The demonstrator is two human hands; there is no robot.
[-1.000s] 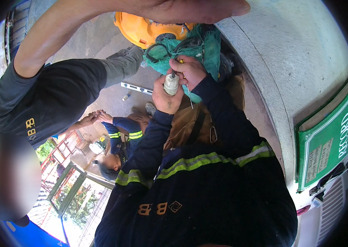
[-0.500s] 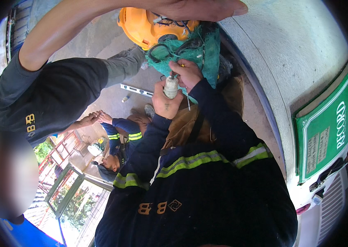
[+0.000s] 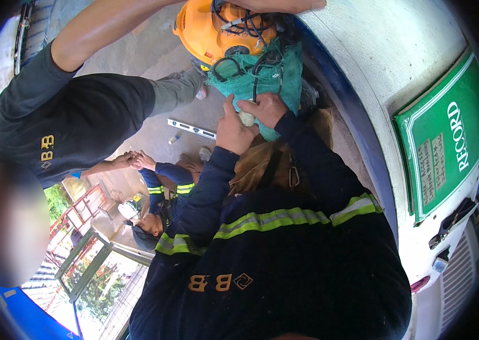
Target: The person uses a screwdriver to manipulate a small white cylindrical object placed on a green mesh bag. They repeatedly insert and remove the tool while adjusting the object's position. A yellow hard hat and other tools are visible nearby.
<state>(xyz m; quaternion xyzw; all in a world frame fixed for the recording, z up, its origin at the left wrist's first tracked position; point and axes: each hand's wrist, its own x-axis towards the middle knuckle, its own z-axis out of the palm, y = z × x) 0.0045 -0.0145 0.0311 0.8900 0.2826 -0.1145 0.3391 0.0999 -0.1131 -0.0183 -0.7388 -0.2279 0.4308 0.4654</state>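
My left hand [image 3: 235,133] is closed around a small whitish rounded thing [image 3: 247,118], whose kind I cannot make out. From the right, my right hand [image 3: 270,109] pinches at its upper end with thumb and bent fingers. Most of the thing is covered by both hands. Just beyond them lies a green mesh sack [image 3: 284,85] with dark looped cords [image 3: 226,69] on it. Brown cloth [image 3: 256,170] with a metal carabiner [image 3: 294,176] sits below my wrists.
An orange rounded plastic shell [image 3: 197,34] with dark cables stands behind the sack. A spirit level [image 3: 191,128] lies on the floor. A co-worker's arm [image 3: 109,28] reaches across the top; another person [image 3: 160,198] is further left. At right, a green hardcover book [image 3: 449,136] rests on a white surface.
My right hand has come down closer to my left, and the whitish thing is now more covered. The view has shifted slightly. The co-worker's arm sits higher in the picture.
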